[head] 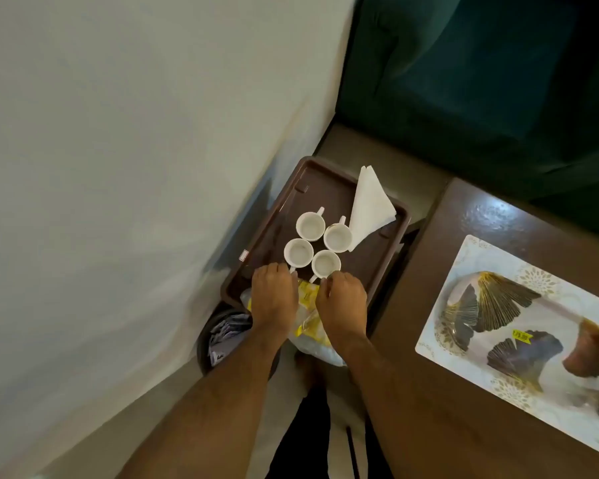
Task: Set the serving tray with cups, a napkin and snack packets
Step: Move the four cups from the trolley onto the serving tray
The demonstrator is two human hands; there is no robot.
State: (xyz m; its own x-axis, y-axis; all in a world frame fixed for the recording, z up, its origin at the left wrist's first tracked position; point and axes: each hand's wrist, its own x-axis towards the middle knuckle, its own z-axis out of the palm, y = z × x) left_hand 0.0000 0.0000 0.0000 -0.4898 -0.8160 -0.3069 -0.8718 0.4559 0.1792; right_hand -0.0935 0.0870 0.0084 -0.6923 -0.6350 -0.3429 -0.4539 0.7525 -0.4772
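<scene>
A brown serving tray [374,267] stands low by the wall. Several empty white cups [311,226] are clustered in its middle, handles pointing outward. A folded white napkin [370,205] lies against the tray's far right rim. Clear and yellow snack packets [308,297] rest on the tray's near end and hang over its front edge. My left hand [274,299] lies palm down on the packets' left side. My right hand [343,300] grips their right side, its fingertips close to the nearest cup's handle. Both hands cover much of the packets.
A dark round bin [204,344] with crumpled wrappers sits left of my left wrist. To the right, a glossy wooden table [429,392] carries a pale placemat [471,257] with dark leaf-shaped dishes [505,299]. A green sofa [481,81] stands behind, a white wall [118,167] on the left.
</scene>
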